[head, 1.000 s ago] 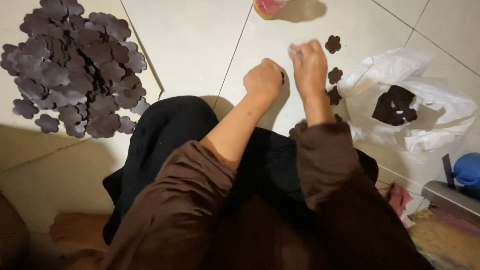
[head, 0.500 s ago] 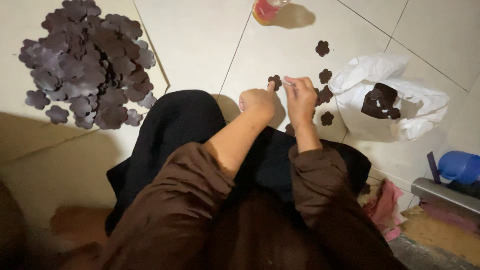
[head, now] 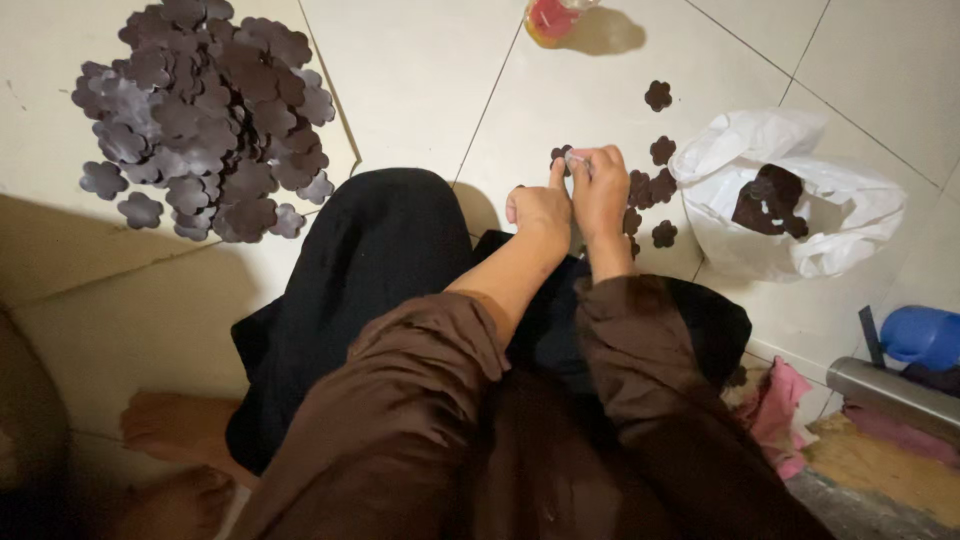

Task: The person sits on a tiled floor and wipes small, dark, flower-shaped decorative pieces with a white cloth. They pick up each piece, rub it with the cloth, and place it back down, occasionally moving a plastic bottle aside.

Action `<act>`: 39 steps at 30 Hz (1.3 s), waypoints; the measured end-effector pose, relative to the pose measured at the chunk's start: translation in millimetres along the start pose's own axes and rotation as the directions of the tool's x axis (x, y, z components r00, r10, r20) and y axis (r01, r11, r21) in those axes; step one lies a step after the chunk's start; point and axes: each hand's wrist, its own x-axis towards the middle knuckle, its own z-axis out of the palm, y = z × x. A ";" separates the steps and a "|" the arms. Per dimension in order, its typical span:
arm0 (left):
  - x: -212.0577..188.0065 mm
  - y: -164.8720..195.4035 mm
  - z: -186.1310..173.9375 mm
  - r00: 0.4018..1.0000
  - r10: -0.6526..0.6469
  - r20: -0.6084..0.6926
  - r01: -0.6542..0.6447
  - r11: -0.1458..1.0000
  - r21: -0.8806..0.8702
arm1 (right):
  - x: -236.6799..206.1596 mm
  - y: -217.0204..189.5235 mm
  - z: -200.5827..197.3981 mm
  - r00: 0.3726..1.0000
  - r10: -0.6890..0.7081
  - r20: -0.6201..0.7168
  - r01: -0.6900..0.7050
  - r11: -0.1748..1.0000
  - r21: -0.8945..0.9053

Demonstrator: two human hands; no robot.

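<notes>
Both hands have drawn closer together — left hand [head: 540, 208] and right hand [head: 600, 190] pinch one dark flower-shaped piece [head: 562, 157] above the floor [head: 420, 90].

Pale square floor tiles [head: 420, 70] with thin dark grout lines, lit warmly from above.

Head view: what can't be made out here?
- Flower-shaped piece: mostly behind the left hand and right hand; grip unclear.
- White bag: contents largely covered by its folds.
- Orange container: cut by the top edge.
- Blue object: cut by the right edge.
</notes>
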 end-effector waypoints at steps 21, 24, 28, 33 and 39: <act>0.2 -0.1 -2.8 0.997 -0.054 -0.053 0.046 0.989 -0.137 | 6.8 -4.8 -4.6 0.999 -0.015 -0.050 0.018 0.998 0.063; 2.1 4.1 -2.9 0.998 -0.064 -0.009 0.063 0.994 -0.089 | 8.0 -3.8 -4.5 1.000 0.000 -0.026 -0.001 0.999 -0.034; 2.2 8.0 -1.2 0.997 0.012 0.071 -0.009 0.998 -0.055 | 17.5 -1.1 -5.6 0.998 0.054 0.023 -0.054 0.998 0.020; -2.4 7.7 -3.8 1.000 0.008 -0.027 -0.009 0.998 -0.060 | 18.8 -0.2 -11.0 0.974 -0.216 0.067 0.221 0.972 -0.085; -5.1 9.4 -5.3 0.998 0.036 0.053 -0.032 0.997 -0.068 | 32.9 -5.8 -19.3 0.972 -0.203 0.115 0.221 0.960 -0.172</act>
